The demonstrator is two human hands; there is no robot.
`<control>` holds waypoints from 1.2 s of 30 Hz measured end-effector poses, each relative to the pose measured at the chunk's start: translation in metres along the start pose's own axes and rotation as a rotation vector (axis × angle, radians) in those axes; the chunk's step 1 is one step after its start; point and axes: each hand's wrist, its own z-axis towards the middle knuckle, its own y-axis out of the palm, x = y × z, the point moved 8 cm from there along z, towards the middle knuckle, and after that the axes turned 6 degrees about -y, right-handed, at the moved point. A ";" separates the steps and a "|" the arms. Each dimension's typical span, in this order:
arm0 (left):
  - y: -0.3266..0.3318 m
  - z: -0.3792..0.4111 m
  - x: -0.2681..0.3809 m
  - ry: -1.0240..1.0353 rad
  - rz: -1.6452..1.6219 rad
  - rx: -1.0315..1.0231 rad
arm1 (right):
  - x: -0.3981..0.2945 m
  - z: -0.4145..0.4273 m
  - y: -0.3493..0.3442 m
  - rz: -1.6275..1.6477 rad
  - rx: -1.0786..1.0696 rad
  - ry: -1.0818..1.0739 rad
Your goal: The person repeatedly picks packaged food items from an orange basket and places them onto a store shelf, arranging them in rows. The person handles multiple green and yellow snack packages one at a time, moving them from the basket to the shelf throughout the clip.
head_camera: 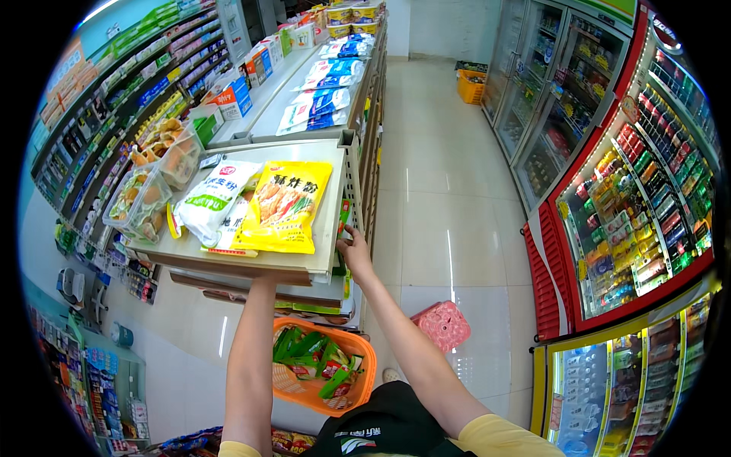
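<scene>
My right hand (pixel 355 251) is at the right side of the shelf unit, its fingers by a green and red packet (pixel 344 216) that stands below the top board. Whether the fingers grip the packet or only touch it is unclear. My left forearm (pixel 254 331) reaches beneath the front edge of the top shelf board (pixel 320 264), which hides the left hand. On that board lie a yellow bag of frying flour (pixel 288 208) and a white bag of starch (pixel 214 200), partly over another packet. Below, an orange plastic basket (pixel 365 365) holds several green packets (pixel 311 348).
Two clear tubs (pixel 140 203) of packaged snacks sit at the board's left. A pink patterned stool (pixel 442 325) stands on the floor to the right. Drinks coolers (pixel 628 200) line the right side of the tiled aisle (pixel 440 148). An orange crate (pixel 471 85) is farther back.
</scene>
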 end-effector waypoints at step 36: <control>0.105 -0.125 0.017 1.111 1.186 0.273 | -0.019 -0.041 0.027 -0.959 -0.046 -0.948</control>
